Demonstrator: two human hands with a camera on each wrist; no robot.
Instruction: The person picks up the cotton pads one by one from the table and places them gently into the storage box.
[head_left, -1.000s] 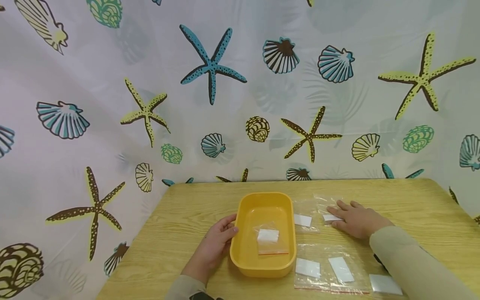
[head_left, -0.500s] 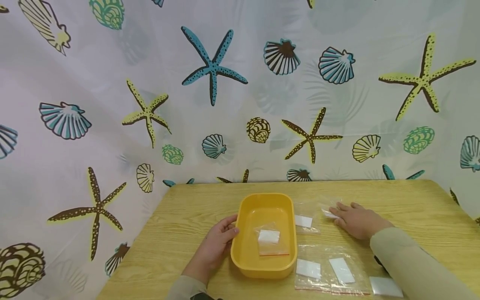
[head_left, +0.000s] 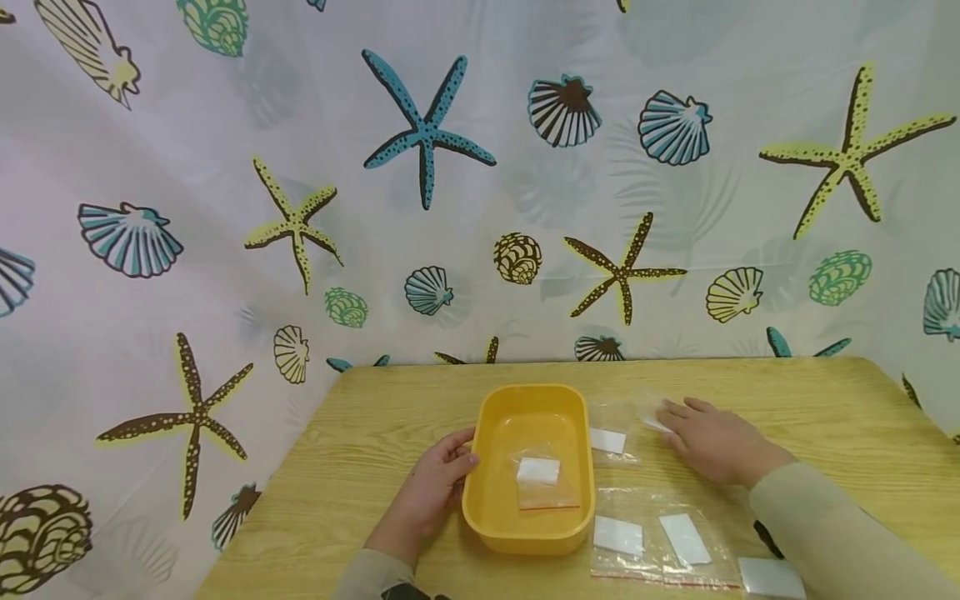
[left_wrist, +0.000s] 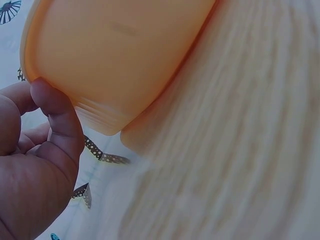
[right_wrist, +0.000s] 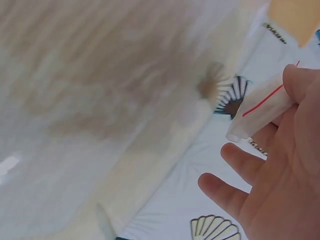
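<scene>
A clear red-striped bag (right_wrist: pixel 270 97) is sitting to the right of the yellow tray (head_left: pixel 532 546), and the right hand (head_left: pixel 720 443) is pinching it, two other fingers spreading free — whether it is wholly off the table (head_left: pixel 397 400) one cannot tell. Pinching film and contents together would probably serve best, without catching the neighbouring bag (head_left: pixel 608 440). Another bag (head_left: pixel 547 493) is lying inside the tray. The left hand (head_left: pixel 435 483) is gripping its left rim — light pressure should suffice for steadying.

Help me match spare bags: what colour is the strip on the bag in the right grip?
Red; the strip shows best in the right wrist view.
</scene>
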